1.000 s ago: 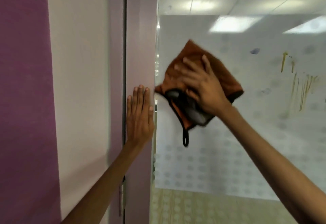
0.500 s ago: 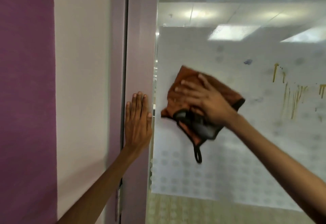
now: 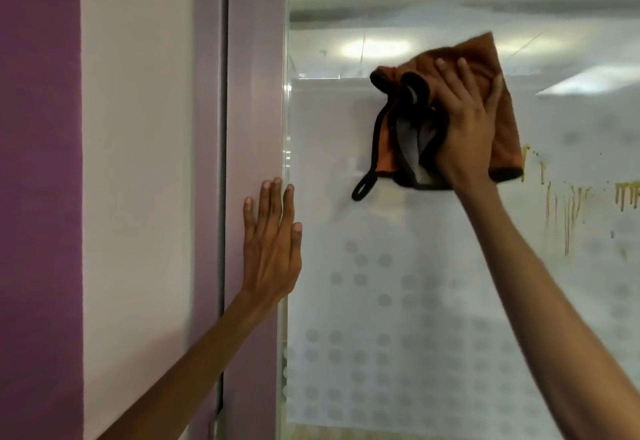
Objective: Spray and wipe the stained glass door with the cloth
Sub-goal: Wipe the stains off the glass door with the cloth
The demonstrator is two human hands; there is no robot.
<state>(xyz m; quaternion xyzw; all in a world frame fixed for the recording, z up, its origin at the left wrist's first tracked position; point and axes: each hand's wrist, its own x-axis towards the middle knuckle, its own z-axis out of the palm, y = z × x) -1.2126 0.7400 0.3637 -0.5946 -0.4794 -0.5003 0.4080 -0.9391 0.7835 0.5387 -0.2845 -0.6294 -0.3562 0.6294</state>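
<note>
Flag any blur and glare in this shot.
Head view: motion blur smears the cloth at its upper corner and softens the right hand; the left hand on the frame is sharper; ceiling lights bloom pale in the glass; the yellow stains are legible.

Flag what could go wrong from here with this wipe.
1. The yellow drip stains lie right of the cloth; a pass over them might smear them across the glass door.
2. The right hand presses the cloth with flat fingers, and the cloth is bunched, so it could slip.
3. The left hand rests at the edge of the frame by the glass; it may leave fingerprints.
</note>
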